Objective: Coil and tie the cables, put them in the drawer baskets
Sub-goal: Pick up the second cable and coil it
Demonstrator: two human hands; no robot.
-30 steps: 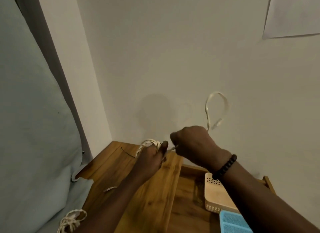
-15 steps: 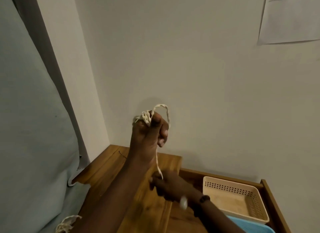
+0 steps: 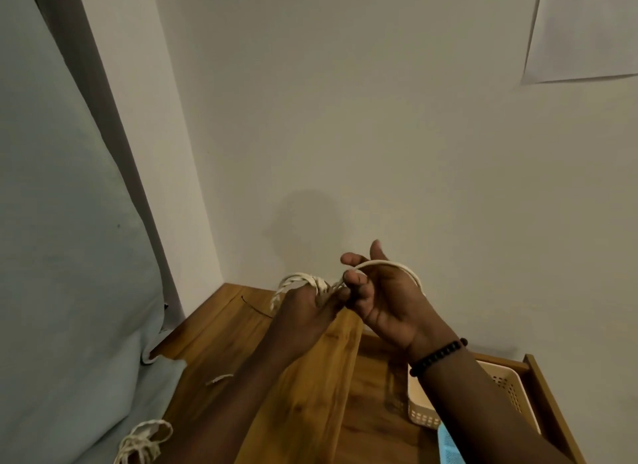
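Cable (image 3: pixel 303 281) sits coiled in the left hand (image 3: pixel 307 311), fingers curled round it; its free end arcs rightward, pinched by the right hand (image 3: pixel 386 298), above the surface (image 3: pixel 303 394).

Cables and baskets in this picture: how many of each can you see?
Cables: 2, the white cable held between the left hand and right hand, and a coiled cable lying at the lower left.
Baskets: 2, a beige basket and a blue basket, both partly hidden by the right arm.
Total: 4
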